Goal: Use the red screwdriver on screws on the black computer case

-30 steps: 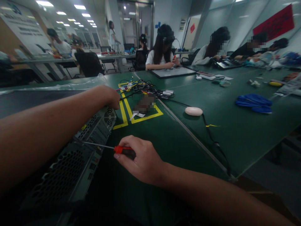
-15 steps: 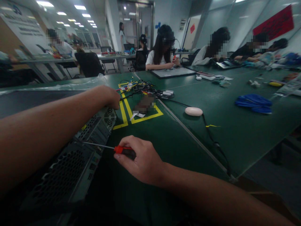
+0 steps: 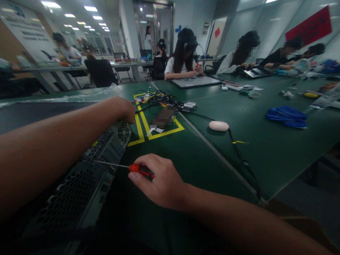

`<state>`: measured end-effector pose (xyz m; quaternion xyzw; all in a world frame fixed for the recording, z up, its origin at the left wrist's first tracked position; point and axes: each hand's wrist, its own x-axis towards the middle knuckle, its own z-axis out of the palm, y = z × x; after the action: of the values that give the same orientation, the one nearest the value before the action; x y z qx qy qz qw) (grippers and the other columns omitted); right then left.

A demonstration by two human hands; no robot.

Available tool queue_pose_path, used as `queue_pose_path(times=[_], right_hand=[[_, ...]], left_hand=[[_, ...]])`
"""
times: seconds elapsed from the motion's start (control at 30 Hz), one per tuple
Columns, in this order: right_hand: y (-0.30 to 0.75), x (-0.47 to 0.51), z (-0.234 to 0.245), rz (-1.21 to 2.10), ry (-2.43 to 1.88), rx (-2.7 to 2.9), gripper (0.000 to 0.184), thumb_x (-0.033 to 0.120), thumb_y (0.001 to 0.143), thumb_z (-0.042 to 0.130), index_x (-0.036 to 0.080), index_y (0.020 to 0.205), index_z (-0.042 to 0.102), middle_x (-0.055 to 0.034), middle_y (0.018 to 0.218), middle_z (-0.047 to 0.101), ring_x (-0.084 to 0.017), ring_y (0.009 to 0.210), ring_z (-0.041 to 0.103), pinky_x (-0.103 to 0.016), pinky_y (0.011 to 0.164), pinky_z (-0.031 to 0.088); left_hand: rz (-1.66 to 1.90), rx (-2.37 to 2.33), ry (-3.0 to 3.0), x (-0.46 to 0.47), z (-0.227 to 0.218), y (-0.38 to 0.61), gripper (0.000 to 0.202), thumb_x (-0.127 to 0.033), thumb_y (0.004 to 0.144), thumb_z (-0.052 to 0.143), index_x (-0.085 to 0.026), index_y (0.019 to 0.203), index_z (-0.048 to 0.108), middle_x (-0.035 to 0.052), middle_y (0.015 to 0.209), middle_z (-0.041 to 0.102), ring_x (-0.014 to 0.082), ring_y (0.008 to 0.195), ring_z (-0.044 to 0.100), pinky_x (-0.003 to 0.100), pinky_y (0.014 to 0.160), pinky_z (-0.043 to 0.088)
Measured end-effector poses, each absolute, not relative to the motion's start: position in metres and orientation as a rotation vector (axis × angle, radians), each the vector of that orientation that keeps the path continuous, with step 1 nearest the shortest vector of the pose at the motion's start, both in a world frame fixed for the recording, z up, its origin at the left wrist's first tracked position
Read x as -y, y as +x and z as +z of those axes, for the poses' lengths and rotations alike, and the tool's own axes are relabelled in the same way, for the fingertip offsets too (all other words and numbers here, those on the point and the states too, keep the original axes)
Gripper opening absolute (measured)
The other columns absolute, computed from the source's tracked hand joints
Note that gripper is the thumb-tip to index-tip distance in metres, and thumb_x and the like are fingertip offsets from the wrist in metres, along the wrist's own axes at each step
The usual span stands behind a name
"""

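A computer case lies on its side on the green table, its perforated rear panel and fan grille facing me. My right hand is closed around a screwdriver with a red and black handle; its thin shaft points left, and the tip meets the case's rear panel. My left hand rests curled over the far top corner of the case, above the fan grille, gripping it.
Yellow tape squares mark the table beyond the case, with a tangle of cables on them. A pale oval mouse with a black cord lies right of centre, blue gloves farther right. Several people sit working at the far side.
My right hand has turned the screwdriver handle slightly, so more red shows. A person in the background has walked right. My left hand and the case have stayed put.
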<state>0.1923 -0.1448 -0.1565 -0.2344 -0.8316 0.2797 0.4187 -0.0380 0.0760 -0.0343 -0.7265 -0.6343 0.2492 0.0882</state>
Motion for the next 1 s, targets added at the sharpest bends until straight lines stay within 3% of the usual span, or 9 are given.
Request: queue_pose_path(times=[0.13,0.23,0.5,0.83,1.0], right_hand=[[0.191,0.145,-0.156,0.713,-0.594,2.098,0.025,0.047,0.129,0.078,0.023,0.131,0.084,-0.0097,0.121,0.093,-0.025,0.105,0.089,-0.037,0.1,0.072],[0.19,0.146,-0.157,0.731,-0.59,2.057,0.03,0.051,0.125,0.084,0.024,0.137,0.082,-0.0088,0.124,0.094,-0.025,0.104,0.09,-0.037,0.1,0.073],[0.19,0.144,-0.159,0.716,-0.566,2.07,0.015,0.035,0.12,0.084,0.026,0.13,0.077,-0.0068,0.121,0.092,-0.025,0.103,0.09,-0.038,0.098,0.073],[0.19,0.144,-0.154,0.743,-0.625,2.097,0.016,0.034,0.119,0.086,0.027,0.129,0.076,-0.006,0.122,0.092,-0.025,0.106,0.09,-0.039,0.102,0.074],[0.191,0.145,-0.153,0.755,-0.589,2.085,0.014,0.034,0.12,0.084,0.027,0.128,0.075,-0.0064,0.122,0.092,-0.025,0.104,0.09,-0.039,0.1,0.073]], left_hand=[[0.767,1.863,-2.171,-0.077,-0.035,-0.038,0.051,-0.046,0.089,0.092,-0.026,0.134,0.106,0.0191,0.115,0.099,0.0493,0.125,0.089,0.053,0.11,0.07],[0.775,1.865,-2.15,-0.077,-0.036,-0.039,0.048,-0.046,0.091,0.09,-0.025,0.132,0.106,0.0181,0.111,0.098,0.0473,0.124,0.089,0.049,0.109,0.07],[0.637,1.924,-2.205,-0.084,-0.041,-0.046,0.048,-0.046,0.082,0.1,-0.029,0.126,0.107,0.0184,0.107,0.097,0.0508,0.123,0.089,0.056,0.113,0.07],[0.769,1.894,-2.176,-0.082,-0.036,-0.042,0.056,-0.047,0.086,0.091,-0.026,0.135,0.106,0.0202,0.121,0.1,0.0505,0.128,0.09,0.053,0.116,0.069],[0.809,1.884,-2.178,-0.089,-0.038,-0.046,0.072,-0.052,0.082,0.086,-0.034,0.15,0.101,0.0173,0.127,0.1,0.0525,0.138,0.088,0.055,0.116,0.07]])
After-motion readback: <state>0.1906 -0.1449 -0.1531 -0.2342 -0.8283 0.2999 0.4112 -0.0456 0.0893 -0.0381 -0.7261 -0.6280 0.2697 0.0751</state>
